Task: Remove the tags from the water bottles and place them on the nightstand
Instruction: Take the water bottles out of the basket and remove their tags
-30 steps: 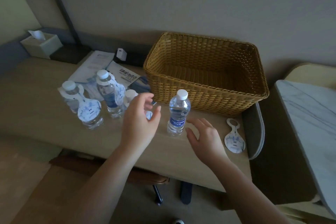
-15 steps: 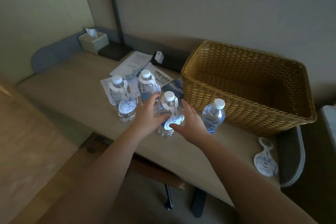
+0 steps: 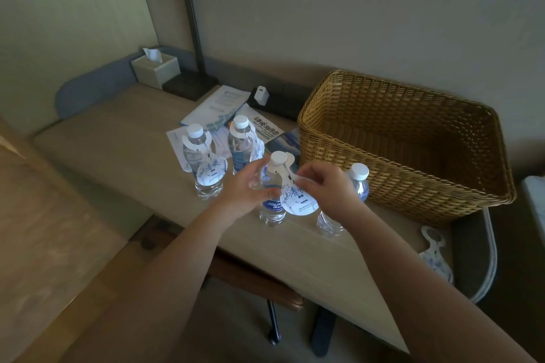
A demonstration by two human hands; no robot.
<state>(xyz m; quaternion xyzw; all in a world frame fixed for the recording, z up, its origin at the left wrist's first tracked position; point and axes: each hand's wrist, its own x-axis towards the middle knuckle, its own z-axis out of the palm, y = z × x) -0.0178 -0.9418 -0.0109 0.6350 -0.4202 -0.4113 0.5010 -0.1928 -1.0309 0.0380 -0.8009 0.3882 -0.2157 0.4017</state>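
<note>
Several clear water bottles with white caps stand on a beige desk [image 3: 118,138]. My left hand [image 3: 244,186] grips the middle bottle [image 3: 271,209] around its body. My right hand [image 3: 327,188] pinches that bottle's white paper tag [image 3: 298,200], which still hangs on the neck. Two tagged bottles stand behind: one at the left [image 3: 203,162], one further back [image 3: 241,144]. A bottle without a tag [image 3: 358,174] stands right of my right hand, partly hidden by it. A loose tag [image 3: 435,253] lies on the desk near its right edge.
A large wicker basket [image 3: 407,194] sits on the right half of the desk. Leaflets [image 3: 224,106] and a white charger [image 3: 261,94] lie at the back. A tissue box [image 3: 156,68] and a black lamp base [image 3: 188,84] stand at the back left. A chair [image 3: 265,286] is under the desk.
My left hand has closed around the middle bottle and my right hand has taken hold of its tag. The view has shifted closer and leftward.
</note>
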